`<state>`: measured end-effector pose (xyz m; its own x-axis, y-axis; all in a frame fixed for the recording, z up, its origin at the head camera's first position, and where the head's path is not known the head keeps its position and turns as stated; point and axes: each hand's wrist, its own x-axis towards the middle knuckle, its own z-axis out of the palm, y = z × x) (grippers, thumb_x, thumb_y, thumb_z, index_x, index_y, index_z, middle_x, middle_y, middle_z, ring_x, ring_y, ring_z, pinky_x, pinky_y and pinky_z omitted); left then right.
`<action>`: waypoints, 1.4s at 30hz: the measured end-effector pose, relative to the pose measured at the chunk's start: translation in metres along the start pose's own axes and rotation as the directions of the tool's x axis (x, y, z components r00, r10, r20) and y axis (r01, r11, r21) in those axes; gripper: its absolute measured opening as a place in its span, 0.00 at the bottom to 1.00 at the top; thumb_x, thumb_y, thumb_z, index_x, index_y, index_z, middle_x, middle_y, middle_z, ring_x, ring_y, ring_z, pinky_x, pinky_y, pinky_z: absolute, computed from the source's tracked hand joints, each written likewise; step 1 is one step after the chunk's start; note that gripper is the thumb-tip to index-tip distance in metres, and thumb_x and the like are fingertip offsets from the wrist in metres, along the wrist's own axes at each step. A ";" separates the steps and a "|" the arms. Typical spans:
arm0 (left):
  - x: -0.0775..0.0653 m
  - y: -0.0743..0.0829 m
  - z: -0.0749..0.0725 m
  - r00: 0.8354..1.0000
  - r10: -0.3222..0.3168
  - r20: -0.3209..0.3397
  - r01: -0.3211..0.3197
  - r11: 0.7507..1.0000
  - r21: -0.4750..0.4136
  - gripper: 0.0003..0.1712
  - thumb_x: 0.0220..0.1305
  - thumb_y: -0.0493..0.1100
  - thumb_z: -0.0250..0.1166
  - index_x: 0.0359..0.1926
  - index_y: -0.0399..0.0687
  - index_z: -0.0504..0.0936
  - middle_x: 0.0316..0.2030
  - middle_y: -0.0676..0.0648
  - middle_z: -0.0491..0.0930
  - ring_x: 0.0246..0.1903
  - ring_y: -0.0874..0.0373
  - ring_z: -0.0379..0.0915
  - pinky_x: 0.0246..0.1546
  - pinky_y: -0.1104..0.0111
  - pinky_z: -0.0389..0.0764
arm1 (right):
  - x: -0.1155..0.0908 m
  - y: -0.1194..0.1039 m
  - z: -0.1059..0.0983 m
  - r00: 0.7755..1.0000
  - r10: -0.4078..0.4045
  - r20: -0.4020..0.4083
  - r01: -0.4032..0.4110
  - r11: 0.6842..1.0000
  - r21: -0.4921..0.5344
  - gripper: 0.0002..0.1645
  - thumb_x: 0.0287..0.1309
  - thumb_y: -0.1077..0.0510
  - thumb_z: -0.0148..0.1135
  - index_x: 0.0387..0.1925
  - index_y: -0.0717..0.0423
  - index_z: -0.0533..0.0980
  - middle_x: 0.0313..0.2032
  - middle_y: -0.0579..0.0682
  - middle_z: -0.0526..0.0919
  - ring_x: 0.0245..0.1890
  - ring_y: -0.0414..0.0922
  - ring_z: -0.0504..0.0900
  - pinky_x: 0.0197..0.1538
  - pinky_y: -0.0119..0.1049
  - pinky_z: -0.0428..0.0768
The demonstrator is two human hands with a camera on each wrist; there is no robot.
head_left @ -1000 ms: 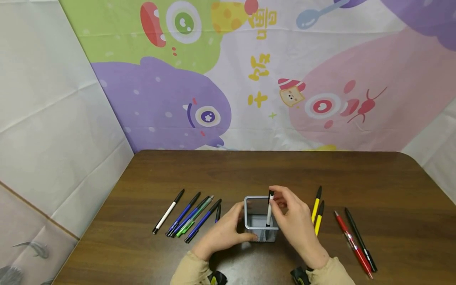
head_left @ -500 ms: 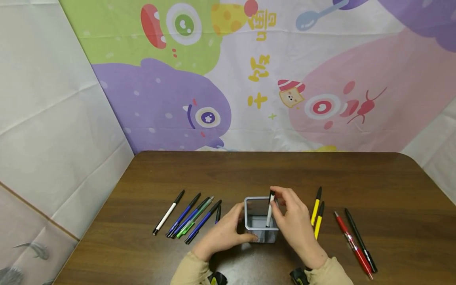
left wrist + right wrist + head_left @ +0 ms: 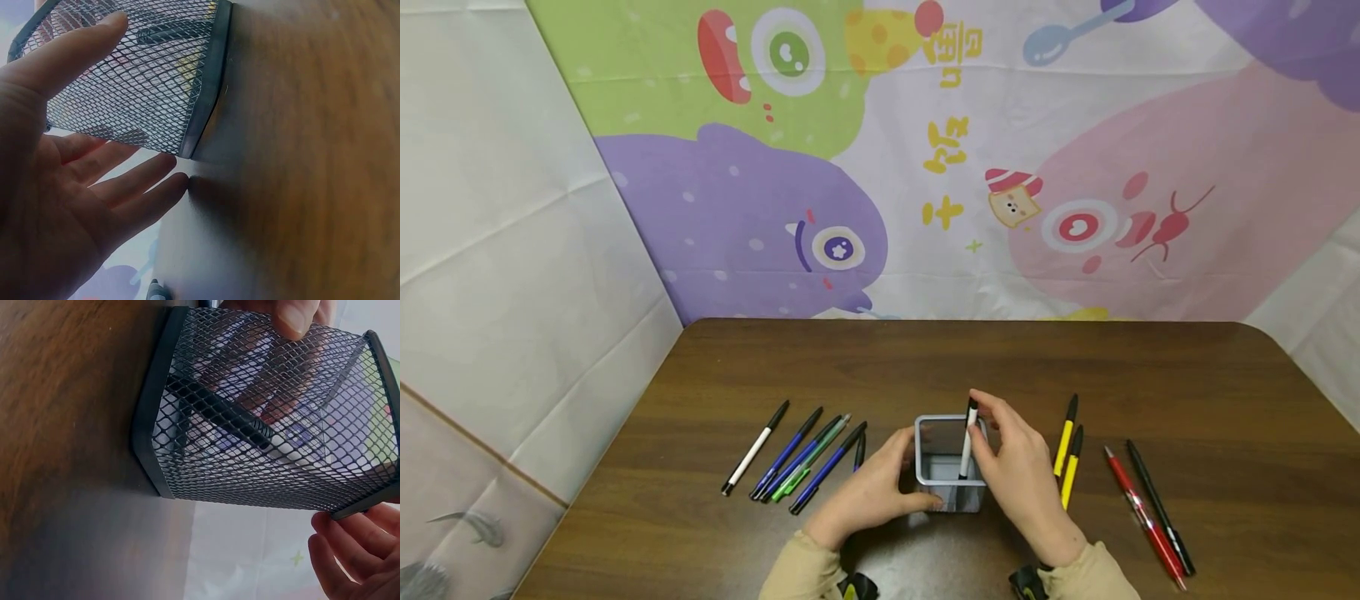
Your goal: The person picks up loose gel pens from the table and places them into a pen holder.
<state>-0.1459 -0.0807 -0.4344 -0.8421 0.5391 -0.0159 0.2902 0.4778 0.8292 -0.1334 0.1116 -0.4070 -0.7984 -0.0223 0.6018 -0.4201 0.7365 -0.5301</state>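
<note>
A square mesh pen holder (image 3: pixel 951 482) stands upright on the table between the two hands. My left hand (image 3: pixel 868 492) holds it from the left, thumb across the front wall and fingers along the side and back; the left wrist view shows the fingertips low near the base. A white pen with black ends (image 3: pixel 967 446) leans inside the holder, its top end between the thumb and fingers of my right hand (image 3: pixel 1022 467). Through the mesh (image 3: pixel 206 450) in the right wrist view, the pen's black lower part reaches down to the base.
Left of the holder lie a white pen (image 3: pixel 751 457), several blue pens (image 3: pixel 784 456) and a green pen (image 3: pixel 812 454). Two yellow pens (image 3: pixel 1064 437), a red pen (image 3: pixel 1142 517) and a black pen (image 3: pixel 1157 504) lie to the right. A patterned cloth (image 3: pixel 925 275) hangs behind the table.
Almost nothing has moved. The right hand's fingers shift very slightly at the pen's top, while the left hand and the holder keep their place.
</note>
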 end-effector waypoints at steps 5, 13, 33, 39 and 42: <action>0.000 0.000 0.001 1.000 0.000 0.002 0.000 1.000 -0.008 0.49 0.49 0.53 0.70 0.67 0.47 0.53 0.57 0.43 0.65 0.56 0.51 0.68 0.53 0.63 0.71 | 0.000 0.000 0.000 1.000 0.016 0.013 -0.016 1.000 -0.004 0.26 0.45 0.67 0.67 0.50 0.57 0.73 0.35 0.53 0.82 0.33 0.46 0.82 0.35 0.39 0.80; 0.000 0.000 0.000 1.000 -0.005 0.004 0.005 1.000 -0.012 0.49 0.49 0.53 0.70 0.66 0.47 0.53 0.56 0.43 0.66 0.55 0.51 0.68 0.53 0.63 0.71 | 0.001 0.000 0.000 0.999 0.028 0.043 -0.027 0.999 -0.019 0.27 0.46 0.66 0.66 0.52 0.57 0.70 0.35 0.54 0.83 0.33 0.47 0.83 0.33 0.40 0.80; 0.001 0.000 -0.001 1.000 -0.026 0.017 0.026 1.000 -0.015 0.49 0.49 0.53 0.70 0.66 0.49 0.52 0.57 0.43 0.65 0.57 0.52 0.67 0.53 0.62 0.71 | 0.001 0.001 -0.002 0.987 0.098 0.130 -0.099 0.995 -0.002 0.30 0.50 0.64 0.64 0.55 0.55 0.65 0.34 0.54 0.84 0.29 0.46 0.83 0.30 0.37 0.80; 0.001 -0.001 -0.001 1.000 -0.019 0.011 0.019 1.000 0.003 0.49 0.49 0.54 0.69 0.67 0.49 0.52 0.57 0.43 0.65 0.57 0.52 0.67 0.53 0.61 0.70 | 0.001 0.000 -0.003 0.985 0.108 0.131 -0.108 0.994 -0.009 0.33 0.53 0.58 0.63 0.59 0.58 0.61 0.35 0.55 0.83 0.31 0.47 0.83 0.31 0.39 0.80; 0.001 -0.001 0.000 1.000 -0.016 0.009 0.016 1.000 0.003 0.49 0.49 0.54 0.70 0.67 0.50 0.52 0.57 0.43 0.65 0.57 0.52 0.67 0.54 0.61 0.70 | 0.000 0.001 -0.004 0.980 0.133 0.150 -0.137 0.990 0.019 0.30 0.59 0.52 0.57 0.60 0.58 0.60 0.36 0.53 0.83 0.32 0.46 0.82 0.34 0.39 0.80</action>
<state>-0.1474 -0.0807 -0.4349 -0.8424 0.5377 -0.0339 0.2783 0.4881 0.8272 -0.1324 0.1152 -0.4051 -0.9026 -0.0255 0.4296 -0.3150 0.7194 -0.6190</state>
